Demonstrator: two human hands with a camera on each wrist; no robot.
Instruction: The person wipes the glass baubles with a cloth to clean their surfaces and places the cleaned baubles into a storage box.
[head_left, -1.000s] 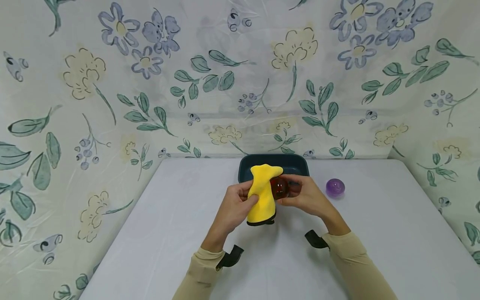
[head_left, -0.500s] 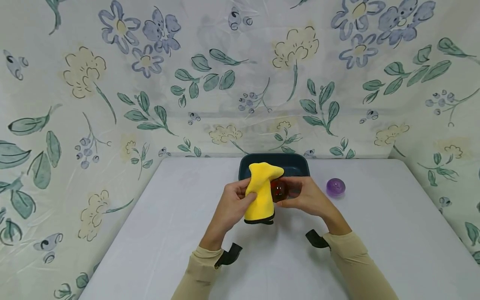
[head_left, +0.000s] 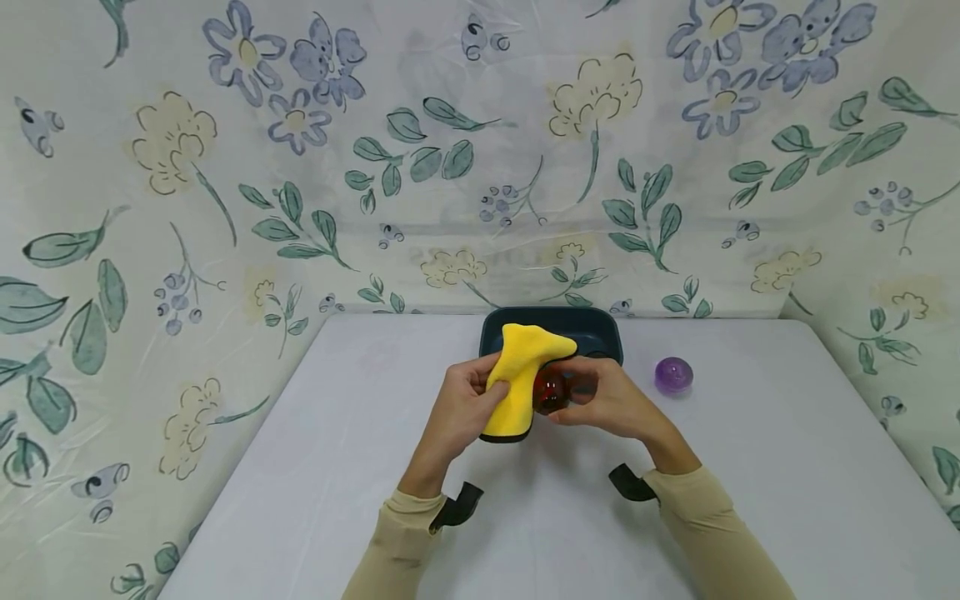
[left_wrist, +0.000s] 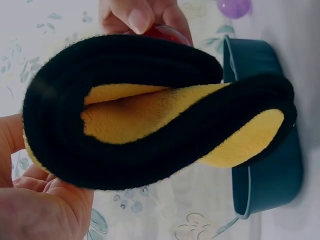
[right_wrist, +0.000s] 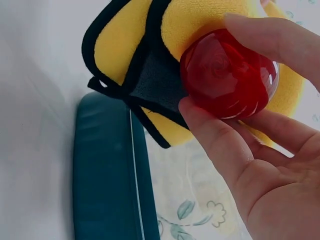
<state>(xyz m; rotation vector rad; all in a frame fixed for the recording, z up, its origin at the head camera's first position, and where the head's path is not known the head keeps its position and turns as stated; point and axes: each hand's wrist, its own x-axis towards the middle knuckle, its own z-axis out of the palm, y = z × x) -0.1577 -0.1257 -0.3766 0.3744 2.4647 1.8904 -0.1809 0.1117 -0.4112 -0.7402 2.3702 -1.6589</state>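
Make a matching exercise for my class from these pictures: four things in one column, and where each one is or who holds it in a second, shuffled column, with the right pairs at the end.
Things
1. yellow cloth
2. red ball
3. purple ball
4. dark teal tray

Places
a. alone on the white table, to the right of the hands
b. held in the fingers of the right hand
c. at the far edge of the table, behind both hands
d. gripped by the left hand, pressed against the red ball

Pairs: 1-d, 2-b, 3-a, 4-c
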